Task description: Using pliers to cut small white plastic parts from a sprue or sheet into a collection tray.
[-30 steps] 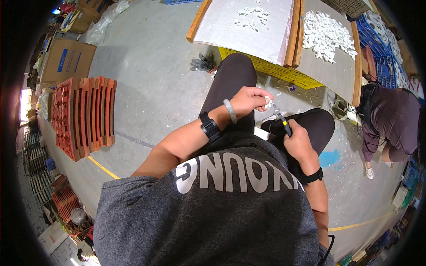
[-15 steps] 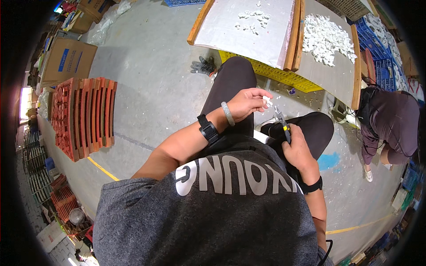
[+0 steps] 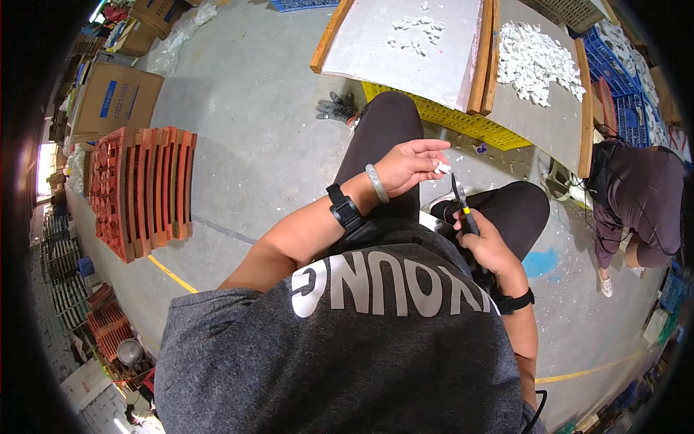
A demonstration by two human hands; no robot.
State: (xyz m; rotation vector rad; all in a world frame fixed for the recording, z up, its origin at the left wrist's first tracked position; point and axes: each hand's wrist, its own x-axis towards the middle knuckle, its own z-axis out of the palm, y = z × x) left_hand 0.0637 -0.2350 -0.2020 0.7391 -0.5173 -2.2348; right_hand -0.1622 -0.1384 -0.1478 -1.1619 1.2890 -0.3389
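A: White small plastic piece pinched in left hand fingertips, held above the knees.
B: Right hand?
A: Clamped on black-and-yellow handled cutter, blade up, tip just beside the piece. Grey concrete floor below.

The small white piece pinched in the left hand is too small for its shape to be told, and the cutter is largely hidden inside the right hand.
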